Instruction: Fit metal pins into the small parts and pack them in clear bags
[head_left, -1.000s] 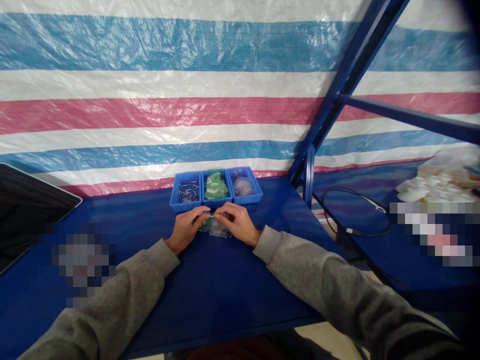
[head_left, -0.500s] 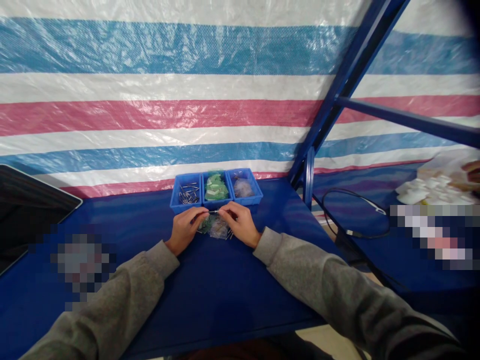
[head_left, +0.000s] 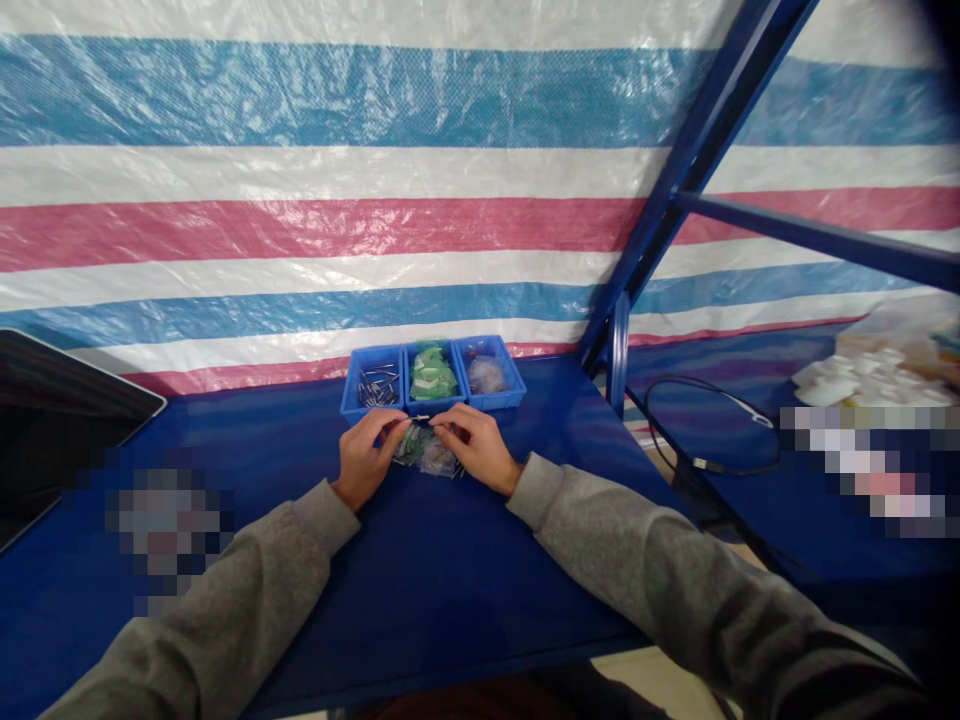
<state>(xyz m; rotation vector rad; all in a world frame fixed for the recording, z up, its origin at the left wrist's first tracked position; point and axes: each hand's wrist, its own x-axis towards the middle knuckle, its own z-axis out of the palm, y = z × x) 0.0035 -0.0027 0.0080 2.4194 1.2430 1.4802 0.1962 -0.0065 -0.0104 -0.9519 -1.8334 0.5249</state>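
My left hand (head_left: 367, 455) pinches a short, thin metal rod (head_left: 421, 418) between thumb and forefinger, just in front of the blue bins. At the rod's other end, the fingertips of my right hand (head_left: 478, 446) are pressed together; whether they grip it or a small part beside it I cannot tell. Beneath both hands lies a small pile of green pieces (head_left: 409, 446) and clear plastic pieces (head_left: 437, 457), partly hidden by the fingers. Behind them, the left bin (head_left: 349, 391) holds several metal rods, the middle bin (head_left: 434, 406) green pieces, the right bin (head_left: 512, 385) clear pieces.
A dark, screen-like panel (head_left: 52, 430) stands at the left on the blue table (head_left: 450, 590). To the right are a blue metal frame (head_left: 619, 350), a black cable (head_left: 651, 425) and a heap of white items (head_left: 870, 375). Striped sheeting (head_left: 337, 230) hangs behind.
My right fingertips have shifted slightly left and away from the rod's end, and their grip has changed. My left hand has moved a little left. The bins have stayed put.
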